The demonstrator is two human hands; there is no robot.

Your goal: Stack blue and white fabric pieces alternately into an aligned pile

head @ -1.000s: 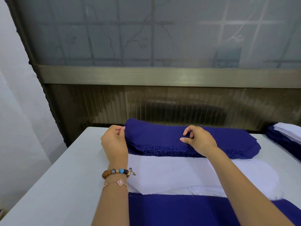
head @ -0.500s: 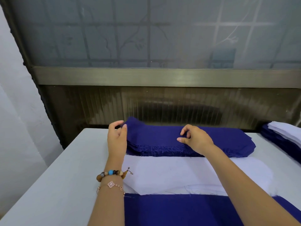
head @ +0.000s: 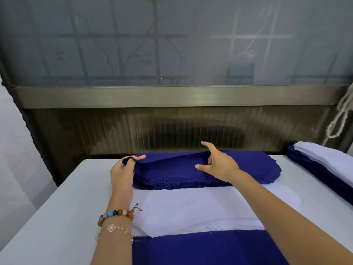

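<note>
- White tabletop (head: 57,207); stack of dark blue fabric pieces (head: 248,167) at its far edge.
- The left hand (head: 122,175) has its grip pinched on the stack's top piece (head: 172,159), left end; the right hand (head: 217,165) I cannot tell.
- I fear frayed edges dragging a second piece.

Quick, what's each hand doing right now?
Left hand: pinching left end of top blue piece.
Right hand: on the blue pile, grip cannot be told.

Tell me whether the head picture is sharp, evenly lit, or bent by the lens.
Head view: the left hand pinching a blue piece, the right hand and the frayed edge of the pile are sharp; the wide lens slightly bows the rail; light is soft, shadows under the hands faint; the window is hazy.
</note>
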